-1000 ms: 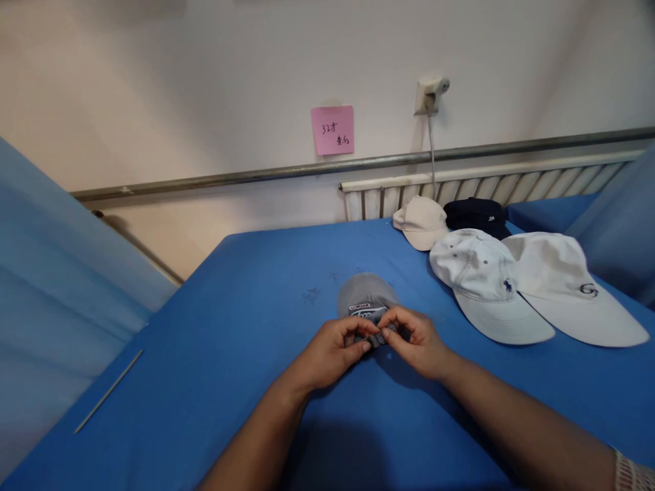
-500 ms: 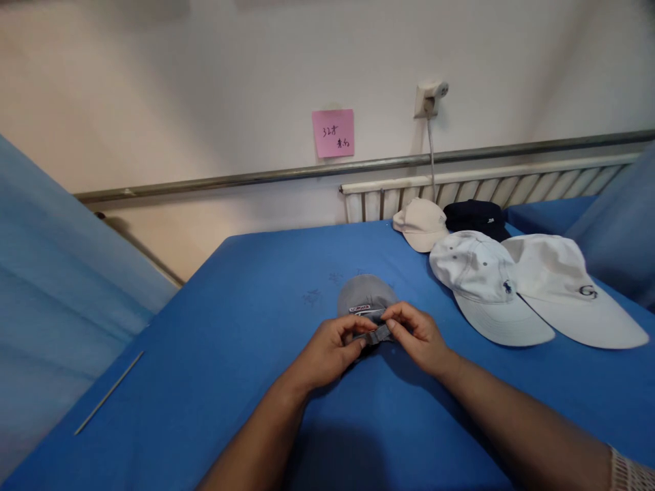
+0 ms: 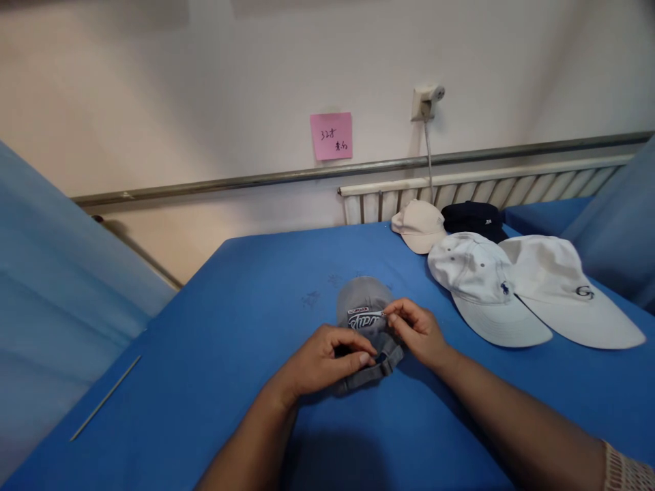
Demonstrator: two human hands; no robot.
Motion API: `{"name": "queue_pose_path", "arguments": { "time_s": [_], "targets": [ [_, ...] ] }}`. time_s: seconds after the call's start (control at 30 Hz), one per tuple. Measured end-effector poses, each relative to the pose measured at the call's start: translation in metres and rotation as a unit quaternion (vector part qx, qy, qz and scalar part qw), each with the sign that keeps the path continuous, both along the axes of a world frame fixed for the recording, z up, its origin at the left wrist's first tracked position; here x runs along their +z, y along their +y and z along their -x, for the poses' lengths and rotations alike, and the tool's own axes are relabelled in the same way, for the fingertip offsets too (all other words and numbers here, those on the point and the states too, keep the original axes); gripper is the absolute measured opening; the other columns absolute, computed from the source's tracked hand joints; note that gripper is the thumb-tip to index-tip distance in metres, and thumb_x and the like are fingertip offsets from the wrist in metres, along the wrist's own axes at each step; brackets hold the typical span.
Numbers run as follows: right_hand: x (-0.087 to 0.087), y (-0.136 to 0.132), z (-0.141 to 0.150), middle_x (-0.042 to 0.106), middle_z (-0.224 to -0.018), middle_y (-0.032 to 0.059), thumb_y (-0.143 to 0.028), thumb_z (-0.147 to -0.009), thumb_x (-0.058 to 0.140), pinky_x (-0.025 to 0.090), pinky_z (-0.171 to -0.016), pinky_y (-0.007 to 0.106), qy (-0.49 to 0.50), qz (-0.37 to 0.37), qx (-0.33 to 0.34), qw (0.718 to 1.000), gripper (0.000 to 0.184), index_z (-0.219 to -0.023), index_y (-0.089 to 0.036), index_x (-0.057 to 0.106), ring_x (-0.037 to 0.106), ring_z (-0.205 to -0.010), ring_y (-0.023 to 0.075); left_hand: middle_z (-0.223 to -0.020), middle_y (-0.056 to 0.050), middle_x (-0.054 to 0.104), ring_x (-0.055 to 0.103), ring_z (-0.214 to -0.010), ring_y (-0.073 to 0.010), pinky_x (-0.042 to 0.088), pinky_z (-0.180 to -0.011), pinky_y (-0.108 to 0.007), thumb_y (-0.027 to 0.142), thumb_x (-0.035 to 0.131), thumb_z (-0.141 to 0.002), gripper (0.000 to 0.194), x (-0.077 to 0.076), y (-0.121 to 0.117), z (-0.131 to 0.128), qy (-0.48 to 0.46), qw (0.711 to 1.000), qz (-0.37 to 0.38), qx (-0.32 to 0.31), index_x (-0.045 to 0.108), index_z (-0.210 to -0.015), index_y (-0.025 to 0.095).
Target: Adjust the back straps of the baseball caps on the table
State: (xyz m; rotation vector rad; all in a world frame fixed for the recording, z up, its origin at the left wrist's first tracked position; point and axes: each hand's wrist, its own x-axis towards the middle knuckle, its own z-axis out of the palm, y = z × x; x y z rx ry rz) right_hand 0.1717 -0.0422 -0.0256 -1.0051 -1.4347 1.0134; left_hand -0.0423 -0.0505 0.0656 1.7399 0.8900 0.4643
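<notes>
A grey baseball cap (image 3: 362,293) with white lettering lies on the blue-covered table, its back strap (image 3: 376,372) and buckle towards me. My left hand (image 3: 330,358) is closed on the edge of the cap's back opening, with thumb and fingers just above the strap. At the right side of the lettering, the thumb and index finger of my right hand (image 3: 417,331) are pinched together against the cap. Whatever lies between those fingertips is too small to make out. The strap hangs in a loop below both hands.
To the right lie a pale cap (image 3: 475,283), a white long-brimmed cap (image 3: 557,286), a beige cap (image 3: 418,221) and a navy cap (image 3: 473,217). A thin stick (image 3: 105,399) rests at the left table edge. Blue curtains (image 3: 61,307) hang at both sides; a radiator (image 3: 481,187) stands behind.
Both hands were pinching the strap together. My right hand has left the strap and moved up to the lettering; the strap has dropped towards me, uncovering more of the cap's front.
</notes>
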Motion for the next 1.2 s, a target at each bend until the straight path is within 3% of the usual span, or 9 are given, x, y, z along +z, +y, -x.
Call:
{"name": "queue_pose_path", "arguments": {
  "time_s": [0.13,0.2,0.37,0.53,0.67,0.8,1.07,1.2],
  "targets": [
    [0.0,0.002,0.0,0.06,-0.073,-0.0001,-0.031,-0.089,0.054,0.043,-0.057,0.024,-0.005,0.002,-0.015,1.0,0.014,-0.093,-0.019,0.061,0.054,-0.063,0.013,-0.08,-0.004,0.068,0.059,-0.073,-0.0144,0.045,-0.068,-0.026,0.032,0.063,-0.082,0.02,-0.001,0.008,0.005,0.017,0.989,-0.075,0.126,0.071,-0.089,0.015],
    [0.001,0.002,-0.001,0.061,-0.074,0.0007,-0.033,-0.089,0.054,0.044,-0.058,0.025,-0.011,-0.004,-0.021,1.0,0.016,-0.093,-0.019,0.062,0.055,-0.064,0.014,-0.075,-0.002,0.065,0.056,-0.069,-0.0131,0.043,-0.065,-0.025,0.032,0.064,-0.081,0.02,-0.006,0.013,0.007,0.048,0.983,-0.104,0.143,0.07,-0.089,0.015],
    [0.0,0.007,-0.005,0.061,-0.072,-0.0001,-0.032,-0.086,0.054,0.044,-0.058,0.026,-0.041,0.0,-0.059,0.997,0.016,-0.092,-0.02,0.062,0.055,-0.063,0.0145,-0.08,-0.002,0.065,0.056,-0.071,-0.0147,0.041,-0.064,-0.025,0.029,0.059,-0.083,0.019,-0.022,0.02,0.007,0.171,0.967,-0.171,0.079,0.068,-0.095,0.018],
    [-0.009,0.014,-0.004,0.064,-0.074,-0.0005,-0.03,-0.081,0.057,0.047,-0.061,0.027,-0.068,0.042,-0.03,0.996,0.014,-0.09,-0.02,0.062,0.059,-0.066,0.0152,-0.1,-0.006,0.068,0.059,-0.091,-0.0228,0.044,-0.078,-0.032,0.034,0.073,-0.075,0.033,-0.039,0.017,-0.003,0.251,0.937,-0.244,0.005,0.067,-0.104,0.021],
    [-0.018,0.016,-0.002,0.066,-0.079,-0.0007,-0.028,-0.081,0.056,0.05,-0.067,0.027,-0.097,0.043,0.023,0.994,0.014,-0.092,-0.021,0.063,0.062,-0.071,0.0149,-0.099,-0.007,0.068,0.058,-0.096,-0.026,0.043,-0.085,-0.037,0.033,0.074,-0.074,0.032,-0.041,0.011,-0.014,0.278,0.912,-0.296,-0.063,0.069,-0.104,0.022],
    [-0.021,0.017,-0.003,0.068,-0.078,-0.0011,-0.025,-0.082,0.056,0.05,-0.068,0.027,-0.119,0.033,0.026,0.992,0.013,-0.092,-0.021,0.064,0.063,-0.072,0.0151,-0.091,-0.007,0.066,0.06,-0.086,-0.0248,0.044,-0.078,-0.037,0.027,0.068,-0.077,0.019,-0.038,0.005,-0.022,0.291,0.902,-0.299,-0.109,0.069,-0.096,0.021],
    [-0.022,0.019,-0.003,0.069,-0.078,-0.001,-0.025,-0.082,0.055,0.05,-0.067,0.027,-0.099,0.024,0.009,0.995,0.013,-0.09,-0.022,0.064,0.064,-0.07,0.0152,-0.087,-0.008,0.062,0.059,-0.077,-0.0223,0.045,-0.068,-0.034,0.019,0.055,-0.082,0.011,-0.039,-0.006,-0.032,0.316,0.882,-0.321,-0.136,0.064,-0.087,0.018],
    [-0.023,0.024,-0.006,0.068,-0.079,0.0005,-0.026,-0.082,0.055,0.051,-0.065,0.028,-0.104,0.017,-0.037,0.994,0.014,-0.092,-0.021,0.064,0.063,-0.07,0.0156,-0.09,-0.007,0.062,0.058,-0.076,-0.0203,0.045,-0.066,-0.031,0.019,0.054,-0.081,0.01,-0.028,-0.004,-0.026,0.309,0.887,-0.331,-0.09,0.06,-0.089,0.018]
  ]
}}
